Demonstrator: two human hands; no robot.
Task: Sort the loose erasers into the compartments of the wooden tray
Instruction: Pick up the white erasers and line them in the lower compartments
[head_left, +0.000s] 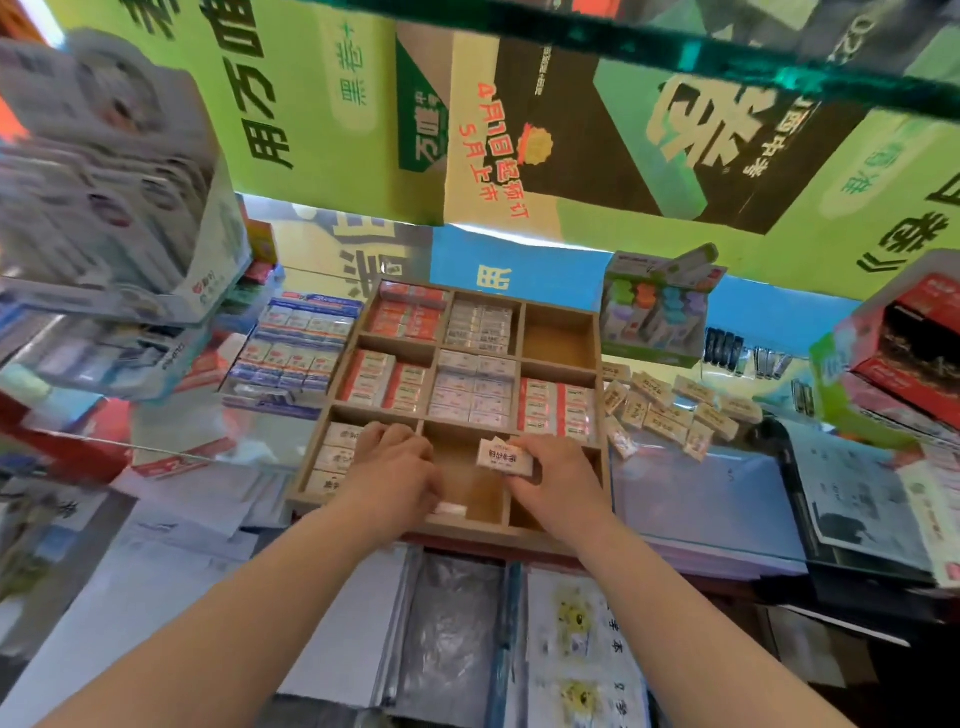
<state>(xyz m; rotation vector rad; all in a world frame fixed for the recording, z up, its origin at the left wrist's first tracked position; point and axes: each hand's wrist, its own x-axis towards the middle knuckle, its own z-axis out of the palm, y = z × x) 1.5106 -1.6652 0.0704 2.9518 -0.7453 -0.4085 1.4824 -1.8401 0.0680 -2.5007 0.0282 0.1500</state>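
Gripping an eraser (505, 457), our right hand (561, 483) hovers over the near-middle compartment of the wooden tray (558, 343); grip of our left hand (395, 467) unclear.

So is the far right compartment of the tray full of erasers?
No, the far right compartment of the wooden tray shows only its bare wooden floor.

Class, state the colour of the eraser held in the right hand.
Cream eraser with dark lettering; head view.
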